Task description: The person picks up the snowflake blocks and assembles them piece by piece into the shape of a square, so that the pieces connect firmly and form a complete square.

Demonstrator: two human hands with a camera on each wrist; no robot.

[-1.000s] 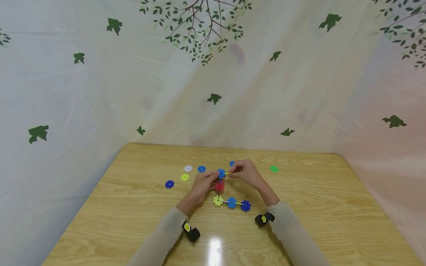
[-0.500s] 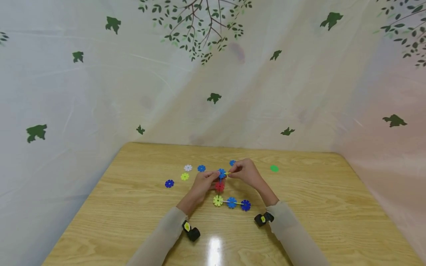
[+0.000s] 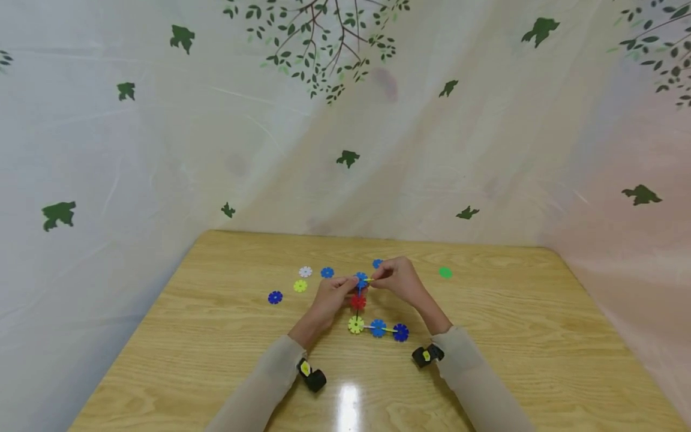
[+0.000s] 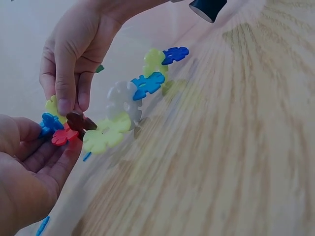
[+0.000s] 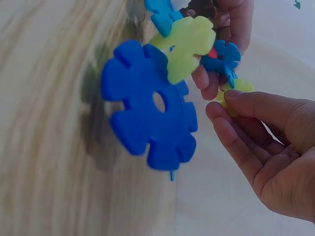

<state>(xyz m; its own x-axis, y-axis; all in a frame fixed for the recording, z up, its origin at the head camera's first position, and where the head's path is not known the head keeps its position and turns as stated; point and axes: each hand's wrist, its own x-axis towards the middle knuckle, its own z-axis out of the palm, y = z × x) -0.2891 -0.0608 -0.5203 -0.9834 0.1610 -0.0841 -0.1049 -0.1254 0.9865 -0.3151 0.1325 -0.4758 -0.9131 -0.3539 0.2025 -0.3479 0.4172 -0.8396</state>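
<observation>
My left hand (image 3: 327,301) holds a blue notched flower disc (image 3: 361,279) at the far end of a linked, L-shaped chain. Between thumb and finger, my right hand (image 3: 402,282) pinches a yellow flower disc (image 5: 242,86), edge-on to the head camera and meeting the blue disc's rim. Nearer in the chain come a red disc (image 3: 358,302), a brown disc (image 4: 78,123) and a yellow-green disc (image 3: 355,325). From there a white disc (image 4: 123,98), another blue disc (image 3: 378,328), a yellow one (image 5: 191,46) and a dark blue disc (image 3: 400,332) run rightward. Fingers partly cover the red disc.
Loose discs lie on the wooden table (image 3: 216,360): white (image 3: 305,272), blue (image 3: 327,273), yellow (image 3: 300,286) and dark blue (image 3: 275,297) to the left. A blue disc (image 3: 377,263) is behind my right hand, a green disc (image 3: 445,273) farther right. A patterned cloth stands behind.
The chain has shifted very slightly to the right in the head view, my left hand with it. Both hands keep their hold.
</observation>
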